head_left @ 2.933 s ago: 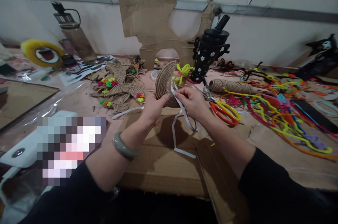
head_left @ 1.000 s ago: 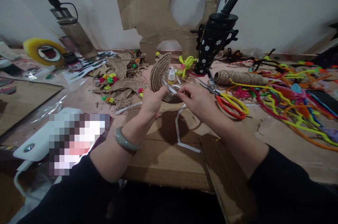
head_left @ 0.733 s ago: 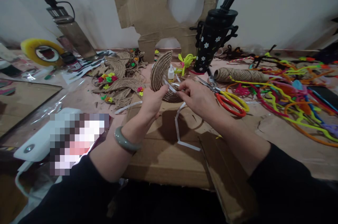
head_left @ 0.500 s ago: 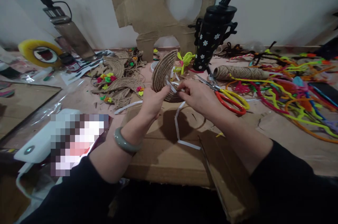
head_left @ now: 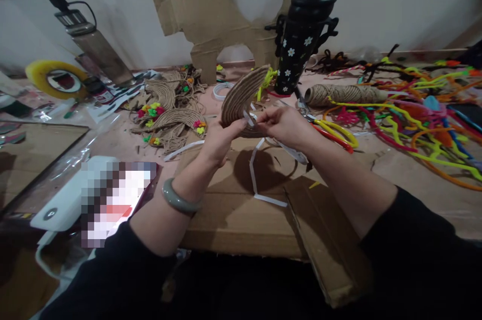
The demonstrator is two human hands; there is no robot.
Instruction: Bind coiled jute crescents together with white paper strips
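Observation:
My left hand (head_left: pixel 222 139) grips a curved piece of coiled brown twine (head_left: pixel 241 91), thumb on its inner face, above a cardboard sheet (head_left: pixel 226 204). Close beside it, my right hand (head_left: pixel 280 124) is closed in a pinch at a thin white strip (head_left: pixel 252 117) on the twine piece. What exactly lies between its fingertips is partly hidden. Another white strip (head_left: pixel 253 174) lies bent on the cardboard. Below my right wrist a pale strip (head_left: pixel 293 153) hangs or lies. Scissors with yellow and red handles (head_left: pixel 339 134) rest just beyond that wrist.
More twine crescents with small coloured flowers (head_left: pixel 176 118) lie at left, near a yellow tape roll (head_left: pixel 35 76) and a bottle (head_left: pixel 101 54). A black tumbler (head_left: pixel 301 33) stands behind. Twine roll (head_left: pixel 342 95) and colourful pipe cleaners (head_left: pixel 410 144) spread right. A phone (head_left: pixel 120 204) lies front left.
The twine piece has tilted and shifted slightly right in my left hand. My right hand has turned a little, and a pale strip now shows under its wrist. The view has moved slightly.

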